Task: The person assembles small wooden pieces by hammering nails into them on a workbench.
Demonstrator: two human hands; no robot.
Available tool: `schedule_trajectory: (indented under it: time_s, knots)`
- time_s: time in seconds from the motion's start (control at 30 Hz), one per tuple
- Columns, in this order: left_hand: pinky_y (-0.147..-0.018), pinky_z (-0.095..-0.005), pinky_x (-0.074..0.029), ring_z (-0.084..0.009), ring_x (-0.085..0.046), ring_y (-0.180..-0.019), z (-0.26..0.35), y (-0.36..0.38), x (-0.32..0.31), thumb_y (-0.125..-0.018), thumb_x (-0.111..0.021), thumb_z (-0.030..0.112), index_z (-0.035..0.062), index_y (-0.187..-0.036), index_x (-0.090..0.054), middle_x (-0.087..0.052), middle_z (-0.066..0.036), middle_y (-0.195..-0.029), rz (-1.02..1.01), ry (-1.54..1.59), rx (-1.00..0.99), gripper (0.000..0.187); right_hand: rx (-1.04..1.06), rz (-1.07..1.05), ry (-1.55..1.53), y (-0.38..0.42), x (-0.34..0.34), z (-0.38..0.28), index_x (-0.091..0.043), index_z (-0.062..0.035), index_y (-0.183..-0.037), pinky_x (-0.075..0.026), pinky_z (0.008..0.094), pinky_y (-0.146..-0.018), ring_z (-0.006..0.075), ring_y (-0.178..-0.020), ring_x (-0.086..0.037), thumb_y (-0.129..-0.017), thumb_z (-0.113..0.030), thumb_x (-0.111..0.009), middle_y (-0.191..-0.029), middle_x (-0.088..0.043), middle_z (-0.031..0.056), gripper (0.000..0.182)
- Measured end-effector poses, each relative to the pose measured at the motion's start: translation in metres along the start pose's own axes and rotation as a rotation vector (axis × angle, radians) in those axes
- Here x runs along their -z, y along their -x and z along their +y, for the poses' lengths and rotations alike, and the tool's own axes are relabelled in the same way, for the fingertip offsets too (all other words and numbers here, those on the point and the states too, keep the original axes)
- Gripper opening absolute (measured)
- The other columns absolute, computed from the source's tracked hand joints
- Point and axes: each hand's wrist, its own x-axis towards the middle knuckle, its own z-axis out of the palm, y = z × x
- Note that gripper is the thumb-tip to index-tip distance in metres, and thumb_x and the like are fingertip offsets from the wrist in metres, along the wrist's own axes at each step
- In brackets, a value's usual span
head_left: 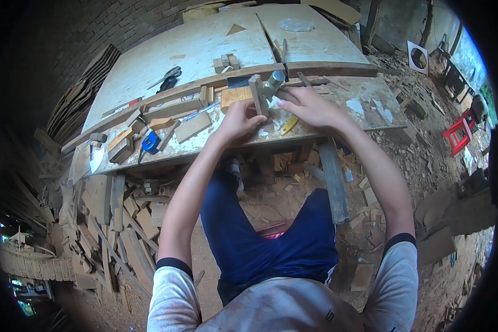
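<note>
We see the left hand [239, 119] clasped around the foot of an upright wooden stick [257, 95], steadying it on the bench [205, 41]. At three o'clock from it, the right hand [310, 106] lies over the work with fingers curled near a grey metal cylinder [274, 83]; whether it grips that piece we cannot tell. A flat wooden block [235, 95] sits just at eleven o'clock of the left hand. Farther toward nine o'clock lie a blue tape measure [150, 141] and loose offcuts [192, 127]; scissors [166, 78] rest at ten o'clock.
</note>
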Motion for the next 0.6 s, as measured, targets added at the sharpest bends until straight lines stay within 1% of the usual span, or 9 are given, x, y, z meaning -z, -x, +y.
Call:
schedule_trajectory:
  time_s: [0.03, 0.07, 0.17, 0.27, 0.33, 0.37, 0.47, 0.57, 0.6]
  knots:
    - [-0.096, -0.0346, -0.061, -0.0173, -0.078, -0.106, -0.002, 0.001, -0.001, -0.098, -0.082, 0.005, -0.0023, -0.129, -0.072, -0.082, -0.012, -0.114, 0.002, 0.006, 0.008, 0.034, 0.005, 0.011, -0.013, 0.0, -0.003, 0.001, -0.067, 0.0067, -0.129, -0.054, 0.0462, -0.1, 0.0359, -0.11, -0.073, -0.11, -0.04, -0.062, -0.117, -0.076, 0.0269, 0.05]
    - [-0.096, -0.0345, -0.061, -0.0172, -0.078, -0.106, -0.004, 0.001, -0.003, -0.098, -0.082, 0.005, -0.0023, -0.129, -0.072, -0.083, -0.012, -0.114, 0.011, 0.01, 0.0, 0.034, -0.042, -0.024, 0.009, 0.0, -0.001, 0.002, -0.067, 0.0064, -0.129, -0.054, 0.0457, -0.1, 0.0347, -0.111, -0.072, -0.11, -0.039, -0.063, -0.115, -0.076, 0.0262, 0.049]
    - [-0.096, -0.0346, -0.062, -0.0169, -0.078, -0.106, -0.007, -0.001, -0.003, -0.098, -0.082, 0.006, -0.0021, -0.129, -0.072, -0.083, -0.011, -0.113, 0.021, 0.006, -0.022, 0.034, -0.082, 0.009, -0.054, 0.003, -0.005, 0.002, -0.067, 0.0062, -0.13, -0.053, 0.0446, -0.1, 0.0341, -0.11, -0.072, -0.11, -0.038, -0.062, -0.114, -0.075, 0.0261, 0.049]
    - [-0.095, -0.0347, -0.062, -0.0167, -0.078, -0.105, 0.0, -0.001, -0.003, -0.098, -0.082, 0.006, -0.0019, -0.128, -0.073, -0.083, -0.011, -0.111, 0.01, -0.005, -0.006, 0.032, 0.007, 0.122, -0.114, 0.004, -0.013, 0.008, -0.069, 0.0066, -0.122, -0.054, 0.0473, -0.088, 0.0382, -0.095, -0.073, -0.11, -0.044, -0.063, -0.102, -0.075, 0.0261, 0.053]
    - [-0.094, -0.0347, -0.062, -0.0165, -0.078, -0.104, 0.005, 0.0, -0.003, -0.098, -0.082, 0.005, -0.0018, -0.127, -0.073, -0.083, -0.011, -0.109, 0.005, -0.012, 0.05, 0.031, -0.029, 0.086, -0.127, 0.007, -0.011, 0.001, -0.069, 0.0061, -0.124, -0.055, 0.0463, -0.089, 0.0368, -0.095, -0.073, -0.11, -0.044, -0.063, -0.101, -0.075, 0.0252, 0.052]
    - [-0.093, -0.0346, -0.062, -0.0166, -0.078, -0.104, 0.002, -0.001, -0.003, -0.098, -0.082, 0.005, -0.0019, -0.126, -0.073, -0.083, -0.011, -0.109, 0.01, -0.002, 0.031, 0.031, -0.045, 0.068, -0.133, 0.007, -0.011, -0.002, -0.069, 0.0058, -0.125, -0.055, 0.0458, -0.089, 0.0361, -0.095, -0.073, -0.11, -0.044, -0.063, -0.101, -0.075, 0.0247, 0.052]
    - [-0.092, -0.0344, -0.062, -0.017, -0.079, -0.103, -0.006, -0.002, -0.005, -0.097, -0.082, 0.005, -0.0021, -0.126, -0.073, -0.083, -0.011, -0.109, 0.022, 0.003, -0.005, 0.031, 0.01, 0.091, -0.137, 0.002, -0.024, 0.02, -0.069, 0.0053, -0.127, -0.055, 0.0446, -0.091, 0.0329, -0.098, -0.073, -0.11, -0.044, -0.062, -0.102, -0.076, 0.0234, 0.053]
    - [-0.091, -0.0344, -0.062, -0.0175, -0.079, -0.102, 0.001, -0.001, -0.003, -0.097, -0.083, 0.006, -0.0023, -0.125, -0.073, -0.083, -0.011, -0.108, 0.029, -0.03, 0.006, 0.031, -0.054, 0.061, -0.155, 0.002, -0.024, 0.027, -0.07, 0.0043, -0.128, -0.057, 0.0427, -0.082, 0.0268, -0.086, -0.073, -0.11, -0.043, -0.063, -0.095, -0.074, 0.0183, 0.051]
    - [-0.091, -0.0345, -0.062, -0.0177, -0.079, -0.102, 0.001, -0.001, -0.003, -0.097, -0.083, 0.006, -0.0024, -0.125, -0.073, -0.083, -0.011, -0.108, 0.03, -0.025, 0.015, 0.031, -0.104, 0.03, -0.182, 0.002, -0.02, 0.021, -0.07, 0.0038, -0.126, -0.056, 0.0411, -0.077, 0.024, -0.08, -0.071, -0.111, -0.043, -0.063, -0.091, -0.073, 0.0153, 0.049]
